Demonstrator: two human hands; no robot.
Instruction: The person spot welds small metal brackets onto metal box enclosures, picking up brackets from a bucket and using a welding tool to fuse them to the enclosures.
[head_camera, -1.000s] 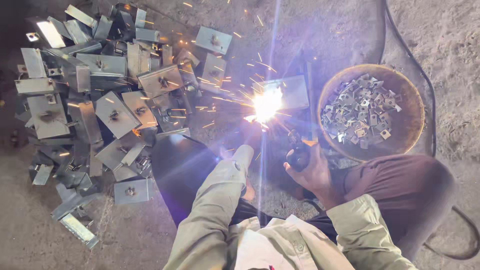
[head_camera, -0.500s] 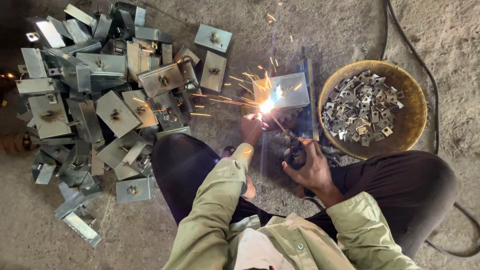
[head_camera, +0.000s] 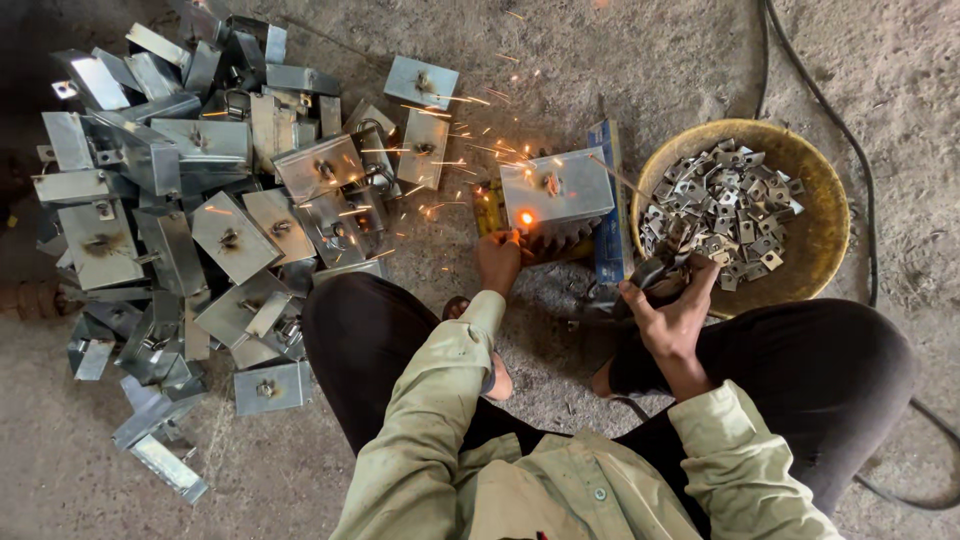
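Concrete floor (head_camera: 620, 60), bracket pile (head_camera: 200, 200), bowl (head_camera: 830, 220)

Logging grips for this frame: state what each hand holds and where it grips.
The right hand grips the dark handle of a welding electrode holder. The left hand rests at the near edge of the metal bracket; whether it grips cannot be told.

Head view, looking steeply down from above the seated person.

Faces the concrete floor at close range, centred on the metal box (head_camera: 556, 190); round basket (head_camera: 822, 240) to its right, heap of metal boxes (head_camera: 200, 200) to its left, knees below.
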